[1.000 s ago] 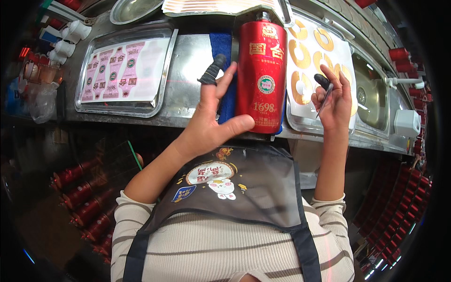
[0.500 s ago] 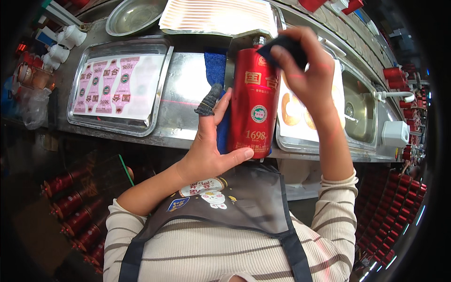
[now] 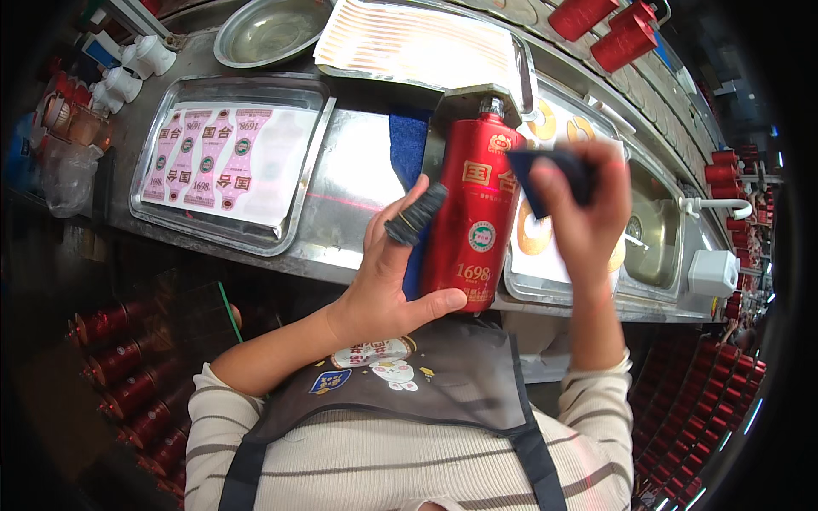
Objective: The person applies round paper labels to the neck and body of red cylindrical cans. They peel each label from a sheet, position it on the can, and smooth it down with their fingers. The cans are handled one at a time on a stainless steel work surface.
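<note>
A glossy red bottle (image 3: 467,223) with gold print and a clear neck lies on a blue cloth (image 3: 409,140), its neck pointing away from me. My left hand (image 3: 394,268) grips it from the left, thumb across the lower front and fingers along the side. A dark knitted cover sits on one of those fingers. In my right hand (image 3: 596,204) is a thin dark blue flat piece (image 3: 554,180), pinched at the bottle's upper right side. Whether its edge touches the bottle I cannot tell; the hand is slightly blurred.
Left is a metal tray (image 3: 294,204) with pink printed label sheets (image 3: 204,157). A striped sheet tray (image 3: 417,43) and metal bowl (image 3: 273,34) stand behind. Right are a tray of gold-ringed sheets (image 3: 532,277), a sink (image 3: 652,230) and a white jug (image 3: 714,271). Red bottles (image 3: 626,43) stand farther off.
My right hand has moved down and rightward with the dark flat piece, from the bottle's shoulder along its side. The bottle and left hand sit slightly lower and farther right; the whole view has shifted somewhat.
</note>
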`<act>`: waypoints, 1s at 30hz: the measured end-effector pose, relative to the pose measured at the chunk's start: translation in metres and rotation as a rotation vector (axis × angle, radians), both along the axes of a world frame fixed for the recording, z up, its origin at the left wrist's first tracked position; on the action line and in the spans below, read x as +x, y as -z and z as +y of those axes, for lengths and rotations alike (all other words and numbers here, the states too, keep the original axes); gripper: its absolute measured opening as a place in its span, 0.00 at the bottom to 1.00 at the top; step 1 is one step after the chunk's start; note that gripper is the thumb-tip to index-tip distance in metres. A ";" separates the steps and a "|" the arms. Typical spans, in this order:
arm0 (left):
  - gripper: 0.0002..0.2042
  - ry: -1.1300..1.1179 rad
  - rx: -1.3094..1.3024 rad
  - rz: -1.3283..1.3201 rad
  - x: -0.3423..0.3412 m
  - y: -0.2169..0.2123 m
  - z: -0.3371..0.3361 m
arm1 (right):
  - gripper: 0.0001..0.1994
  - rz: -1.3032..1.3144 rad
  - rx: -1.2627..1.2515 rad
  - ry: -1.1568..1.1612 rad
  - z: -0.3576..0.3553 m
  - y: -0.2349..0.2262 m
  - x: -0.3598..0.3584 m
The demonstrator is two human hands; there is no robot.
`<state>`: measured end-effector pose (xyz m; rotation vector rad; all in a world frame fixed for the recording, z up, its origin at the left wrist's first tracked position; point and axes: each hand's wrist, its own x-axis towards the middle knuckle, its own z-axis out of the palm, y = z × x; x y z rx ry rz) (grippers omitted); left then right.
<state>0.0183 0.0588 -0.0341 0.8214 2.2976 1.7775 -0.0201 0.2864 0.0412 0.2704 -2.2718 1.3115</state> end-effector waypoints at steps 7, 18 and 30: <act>0.28 -0.133 -0.251 0.272 -0.038 -0.006 0.013 | 0.11 -0.058 -0.194 0.263 0.015 0.033 -0.005; 0.26 -0.171 -0.131 0.159 -0.033 0.001 0.001 | 0.11 0.102 0.214 -0.163 -0.007 -0.001 -0.006; 0.30 -0.096 0.027 -0.073 -0.003 -0.001 -0.013 | 0.13 0.390 0.402 -0.450 -0.013 0.027 0.075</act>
